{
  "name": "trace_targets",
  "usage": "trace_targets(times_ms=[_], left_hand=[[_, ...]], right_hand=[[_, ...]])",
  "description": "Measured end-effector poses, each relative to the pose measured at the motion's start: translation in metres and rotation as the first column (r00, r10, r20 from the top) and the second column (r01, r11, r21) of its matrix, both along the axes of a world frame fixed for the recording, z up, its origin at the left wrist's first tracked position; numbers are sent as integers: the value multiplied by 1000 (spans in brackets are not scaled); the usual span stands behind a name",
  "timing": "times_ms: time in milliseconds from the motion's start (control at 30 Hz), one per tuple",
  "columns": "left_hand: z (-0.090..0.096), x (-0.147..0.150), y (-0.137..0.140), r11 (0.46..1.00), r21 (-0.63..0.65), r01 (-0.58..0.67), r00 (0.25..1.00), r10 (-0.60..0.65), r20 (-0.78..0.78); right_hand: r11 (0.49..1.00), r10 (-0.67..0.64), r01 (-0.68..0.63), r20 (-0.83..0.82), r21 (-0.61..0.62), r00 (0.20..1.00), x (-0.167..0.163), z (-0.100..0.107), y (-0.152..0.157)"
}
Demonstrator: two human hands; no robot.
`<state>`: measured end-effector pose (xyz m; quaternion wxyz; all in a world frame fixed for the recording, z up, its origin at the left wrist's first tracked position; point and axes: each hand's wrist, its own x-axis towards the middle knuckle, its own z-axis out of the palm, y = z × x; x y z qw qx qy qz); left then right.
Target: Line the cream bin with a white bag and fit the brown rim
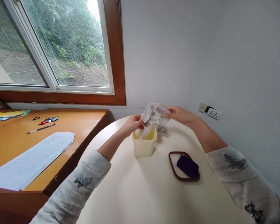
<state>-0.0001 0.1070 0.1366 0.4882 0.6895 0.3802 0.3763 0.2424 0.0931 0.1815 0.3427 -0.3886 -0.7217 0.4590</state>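
A crumpled whitish plastic bag (155, 112) is stretched between my two hands, over the back of a small cream bin (144, 147). My left hand (134, 123) pinches the bag's left side just above the bin's rim. On the far right side of the bag, my right hand (177, 113) grips it with the fingers closed. Part of the bag hangs down into the bin's yellowish inside. Behind the bin, a crumpled clear piece with dark print (163, 132) lies on the table; I cannot tell whether it belongs to the bag.
On the white round-edged table (121, 189), a brown ring-shaped frame (172, 165) lies with a folded dark purple cloth (188, 166) across it. A wooden desk (88, 119) at left carries papers (37, 158), a pen (41, 128) and small tools (48, 120). A wall socket (214, 114) is at right.
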Motion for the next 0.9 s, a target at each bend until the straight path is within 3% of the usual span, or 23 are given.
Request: trace_targets(times_ms=[133, 267, 367, 467, 600, 733, 900], left_hand=[[15, -8, -15, 987, -92, 131, 991, -129, 28], [28, -3, -31, 978, -68, 195, 980, -191, 60], [29, 5, -30, 997, 3, 75, 991, -75, 110], [27, 1, -19, 996, -13, -92, 985, 93, 146], [29, -21, -3, 966, -24, -259, 946, 258, 195], [35, -42, 2, 961, -103, -255, 910, 274, 311], [37, -57, -1, 950, -271, -155, 854, 267, 446]], right_hand=[[983, -180, 175, -150, -50, 972, -14, -8, 6], [977, -215, 212, -214, -36, 953, -32, -7, 1], [989, -149, 140, -228, -54, 962, -42, -4, -8], [990, -102, 75, -236, -123, 966, -41, -2, -13], [969, -169, 116, -238, -220, 957, -24, -7, -9], [940, -275, 237, -136, -247, 952, -3, -13, -4], [947, -198, 234, 176, -219, 964, 16, -16, -7]])
